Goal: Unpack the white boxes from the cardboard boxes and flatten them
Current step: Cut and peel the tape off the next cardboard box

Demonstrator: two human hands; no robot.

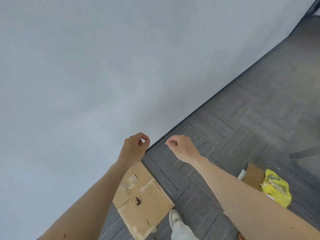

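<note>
Grey carpet (242, 127) meets pale wall (86, 66); cardboard (143, 205) lies beneath my left hand (135, 147); it and my right hand (181, 148) curl, seemingly empty.

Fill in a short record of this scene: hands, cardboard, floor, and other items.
left hand: fingers curled, thumb meets forefinger, nothing visible held
right hand: fingers curled, nothing visible held
flattened cardboard box: lies on grey carpet beside wall
yellow wrapping: on second cardboard piece, right
shoe: beside flattened cardboard box
</note>
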